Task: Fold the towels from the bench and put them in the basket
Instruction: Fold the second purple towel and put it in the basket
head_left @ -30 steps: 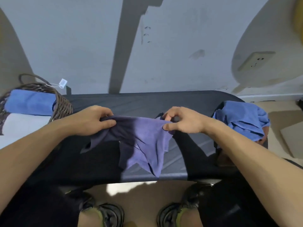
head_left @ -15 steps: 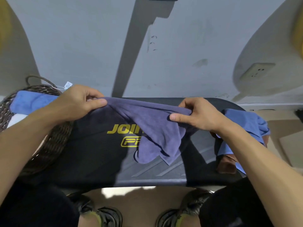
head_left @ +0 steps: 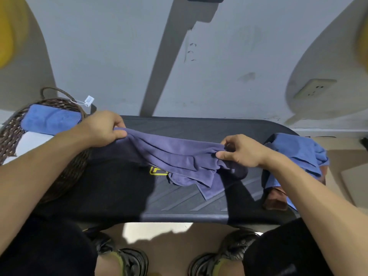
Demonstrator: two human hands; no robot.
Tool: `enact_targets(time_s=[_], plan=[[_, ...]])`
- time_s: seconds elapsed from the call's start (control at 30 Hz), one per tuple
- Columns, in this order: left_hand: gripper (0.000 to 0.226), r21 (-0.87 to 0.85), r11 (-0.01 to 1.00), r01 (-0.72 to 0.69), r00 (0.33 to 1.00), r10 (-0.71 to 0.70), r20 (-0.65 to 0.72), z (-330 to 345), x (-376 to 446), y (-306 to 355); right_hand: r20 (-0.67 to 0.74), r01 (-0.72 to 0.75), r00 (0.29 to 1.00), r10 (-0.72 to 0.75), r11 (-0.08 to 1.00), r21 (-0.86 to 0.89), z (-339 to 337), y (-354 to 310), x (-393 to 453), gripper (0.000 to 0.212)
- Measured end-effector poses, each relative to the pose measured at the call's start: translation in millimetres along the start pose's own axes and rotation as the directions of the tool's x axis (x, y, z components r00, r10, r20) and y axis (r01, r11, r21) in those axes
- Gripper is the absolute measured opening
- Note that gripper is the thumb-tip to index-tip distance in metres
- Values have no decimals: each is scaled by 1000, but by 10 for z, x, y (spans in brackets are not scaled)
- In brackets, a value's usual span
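Observation:
A purple towel (head_left: pixel 179 156) is stretched across the black bench (head_left: pixel 199 198), its lower part sagging in folds onto the bench top. My left hand (head_left: pixel 103 128) grips its left corner near the basket. My right hand (head_left: pixel 239 150) pinches the bunched right end. The woven brown basket (head_left: pixel 65 172) stands at the bench's left end with a folded blue towel (head_left: pixel 49 121) and a white towel (head_left: pixel 29 144) in it. A crumpled blue towel (head_left: pixel 298 152) lies at the bench's right end.
A grey wall rises right behind the bench, with a socket (head_left: pixel 314 88) at the right. A price tag (head_left: pixel 88 100) hangs from the basket handle. My knees and shoes (head_left: pixel 127 261) are below the bench's front edge. A brown object (head_left: pixel 274 198) sits under the blue towel.
Both hands lifted the purple towel off the bench and pulled apart, the left toward the basket, the right toward the blue pile. The towel is now stretched wider and sags lower on the right.

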State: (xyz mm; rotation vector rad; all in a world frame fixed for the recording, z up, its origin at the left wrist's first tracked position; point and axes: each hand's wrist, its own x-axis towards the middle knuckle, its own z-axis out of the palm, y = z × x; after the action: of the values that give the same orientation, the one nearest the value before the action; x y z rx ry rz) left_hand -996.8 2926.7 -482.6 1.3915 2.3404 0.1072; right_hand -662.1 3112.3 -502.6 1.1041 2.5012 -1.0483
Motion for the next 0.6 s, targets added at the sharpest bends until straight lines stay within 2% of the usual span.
enact_targets(time_s=[0.07, 0.13, 0.23, 0.33, 0.4, 0.5, 0.57, 0.6], plan=[[17, 89, 996, -15, 999, 11, 46, 93, -28, 125, -2, 36, 999, -36, 984, 172, 70, -109, -8, 17], [34, 93, 985, -143, 989, 139, 43, 194, -69, 287, 3, 62, 998, -65, 959, 277, 85, -216, -38, 12], [56, -223, 915, -335, 937, 348, 24, 288, -242, 656, 10, 122, 990, -140, 894, 431, 60, -400, -112, 23], [71, -445, 791, -420, 899, 430, -84, 342, -398, 1017, 3, 234, 963, -268, 844, 482, 18, -571, -190, 33], [64, -539, 736, -410, 897, 431, -94, 330, -394, 1127, -11, 297, 941, -338, 810, 506, -8, -651, -232, 31], [21, -579, 739, -343, 906, 423, 3, 233, -305, 1154, -58, 329, 934, -352, 789, 519, -46, -695, -249, 31], [1, -580, 750, -317, 929, 369, -31, 180, -238, 1127, -44, 291, 951, -307, 837, 463, -67, -676, -217, 34], [5, -578, 751, -318, 939, 334, -83, 151, -214, 1108, -3, 261, 959, -284, 877, 402, -69, -647, -181, 34]])
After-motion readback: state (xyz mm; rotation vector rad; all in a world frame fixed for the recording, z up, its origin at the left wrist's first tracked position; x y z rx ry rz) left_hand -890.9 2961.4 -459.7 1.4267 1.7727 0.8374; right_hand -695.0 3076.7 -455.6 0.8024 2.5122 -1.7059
